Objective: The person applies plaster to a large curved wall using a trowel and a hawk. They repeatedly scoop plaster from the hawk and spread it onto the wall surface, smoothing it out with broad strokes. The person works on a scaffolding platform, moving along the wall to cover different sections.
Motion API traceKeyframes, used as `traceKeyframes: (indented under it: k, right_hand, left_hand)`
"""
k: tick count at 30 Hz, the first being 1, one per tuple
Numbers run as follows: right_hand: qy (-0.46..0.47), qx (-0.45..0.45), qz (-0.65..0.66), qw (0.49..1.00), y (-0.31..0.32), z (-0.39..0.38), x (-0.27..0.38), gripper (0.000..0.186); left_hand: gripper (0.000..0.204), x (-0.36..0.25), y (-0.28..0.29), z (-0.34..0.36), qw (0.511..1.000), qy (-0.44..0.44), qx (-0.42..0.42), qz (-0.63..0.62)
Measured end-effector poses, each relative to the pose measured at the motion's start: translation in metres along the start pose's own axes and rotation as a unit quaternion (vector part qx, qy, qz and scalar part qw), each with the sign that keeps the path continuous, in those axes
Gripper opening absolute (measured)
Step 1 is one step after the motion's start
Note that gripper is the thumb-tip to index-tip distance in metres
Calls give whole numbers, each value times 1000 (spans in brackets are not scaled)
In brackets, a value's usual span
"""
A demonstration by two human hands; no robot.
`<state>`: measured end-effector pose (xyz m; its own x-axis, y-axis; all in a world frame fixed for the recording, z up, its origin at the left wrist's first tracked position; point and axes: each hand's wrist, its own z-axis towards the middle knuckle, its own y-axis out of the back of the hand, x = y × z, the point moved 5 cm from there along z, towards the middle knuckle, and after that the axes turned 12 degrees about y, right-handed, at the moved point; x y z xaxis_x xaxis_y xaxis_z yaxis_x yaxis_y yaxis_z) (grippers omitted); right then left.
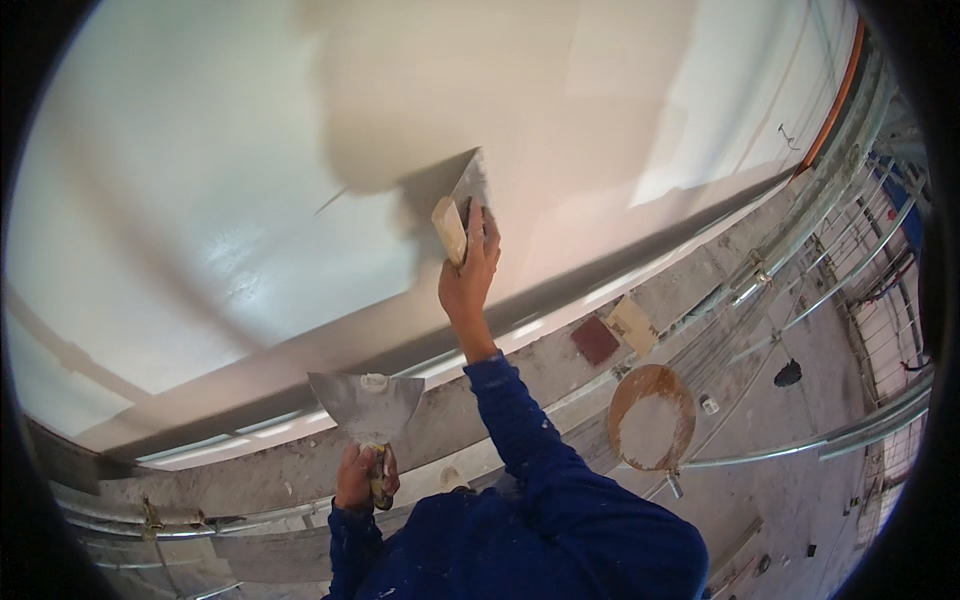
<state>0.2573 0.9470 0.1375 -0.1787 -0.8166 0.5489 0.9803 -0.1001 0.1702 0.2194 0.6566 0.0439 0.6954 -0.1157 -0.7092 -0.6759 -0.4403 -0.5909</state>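
My right hand (468, 282) grips the pale handle of a steel trowel (469, 172), its blade against the smooth white wall (250, 150), high at the middle of the view. Lower and to the left, my left hand (364, 480) is closed round the handle of a wide scraper (350, 397), which has a small lump of white compound on its blade. Both forearms are in blue sleeves.
Metal scaffold tubes (860, 247) curve along the right and bottom. Below the wall, a ledge holds a dark red square (595, 340) and a beige piece (632, 325). A round stained bucket or lid (650, 418) sits at lower right. A concrete floor shows beyond the tubes.
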Motion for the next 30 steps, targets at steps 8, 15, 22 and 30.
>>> traceKeyframes:
  k: [8, 15, 22, 30]
  right_hand:
    - [-284, 57, 426, 857, 83, -99, -5, 42]
    - [-275, 163, 431, 844, 116, -123, 23, 37]
    - [-447, 242, 441, 740, 129, -158, 2, 48]
    - [-599, 116, 603, 514, 144, -175, -3, 55]
  left_hand:
    - [25, -10, -2, -3, 995, 47, 33, 82]
    - [26, -15, -25, 1, 990, 32, 82, 113]
    - [12, -28, -32, 18, 945, -107, 31, 308]
    - [50, -45, -108, 55, 630, -424, -78, 647]
